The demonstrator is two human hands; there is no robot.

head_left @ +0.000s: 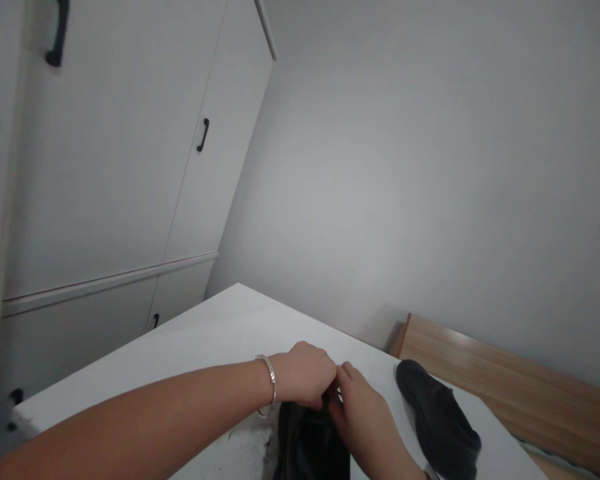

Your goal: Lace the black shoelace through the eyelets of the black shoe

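Note:
My left hand, with a silver bracelet at its wrist, reaches across from the left, its fingers curled down over the far end of a black shoe. Fingertips of my right hand meet the left ones there, closed in a pinch at the shoe's far end. A small pale bit shows between the hands, too small to name. The shoe's near part is cut off by the lower edge of the view. To the right lies a second dark shoe on the white table, apart from both hands.
White cabinets with black handles stand along the left. A grey wall rises behind the table. Beyond the table's right edge is a wooden board. The table's near surface looks scuffed beside the shoe under my hands.

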